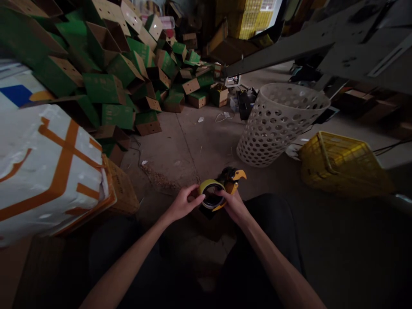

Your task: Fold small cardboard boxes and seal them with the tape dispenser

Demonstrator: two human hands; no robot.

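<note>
In front of my knees I hold a yellowish roll of packing tape (206,185) on a black and yellow hand-held tape dispenser (239,174). My left hand (184,202) grips the roll's left side, thumb at the rim and fingers curled behind it. My right hand (236,207) is closed at the right side of the roll and dispenser, its thumb reaching over the roll's inner edge. The dispenser's handle is mostly hidden by the right hand. A dark box-like shape lies beneath the roll, too dim to make out.
A white foam box (80,171) with orange tape stands at my left on a cardboard box (120,189). Green cardboard boxes (104,89) are heaped behind. To the right stand a perforated white basket (257,143) and a yellow crate (341,171). A metal frame (289,45) juts in above.
</note>
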